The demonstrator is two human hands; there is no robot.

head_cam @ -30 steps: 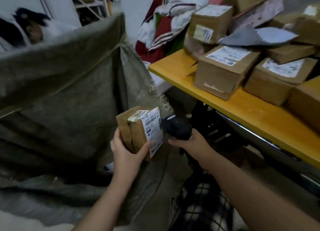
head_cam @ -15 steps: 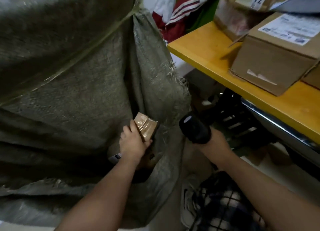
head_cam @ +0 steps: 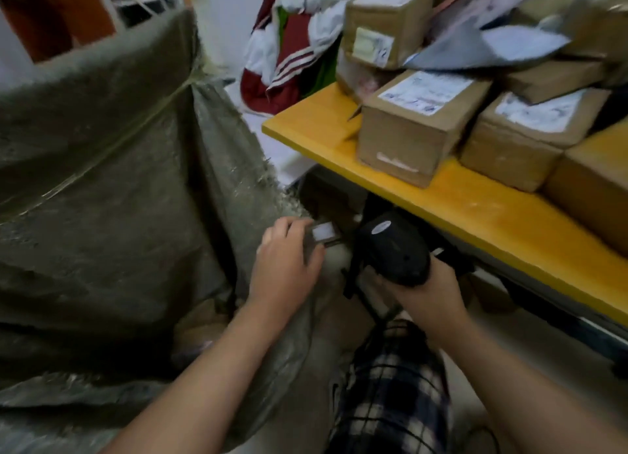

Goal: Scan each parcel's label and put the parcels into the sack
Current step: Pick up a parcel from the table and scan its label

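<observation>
sack [head_cam: 102, 188]: coarse woven fabric, matt grey-green, rough, loose frayed threads along the edge. scanner [head_cam: 394, 253] in right hand [head_cam: 433, 292]: black moulded plastic, mostly matt, faint sheen on top. small packet [head_cam: 323, 234] in left hand [head_cam: 285, 266]: dark with a white paper-like patch, too blurred to call the material. parcels [head_cam: 404, 137] on the table [head_cam: 475, 202]: brown cardboard, matt, white paper labels. grey mailer [head_cam: 475, 47] lying on them: thin plastic film, smooth, slight sheen. table top: yellow, smooth, satin finish, a few dull pale patches. jacket [head_cam: 292, 49] behind: soft cloth, red and white. trousers [head_cam: 390, 389]: checked woven cloth, matt
</observation>
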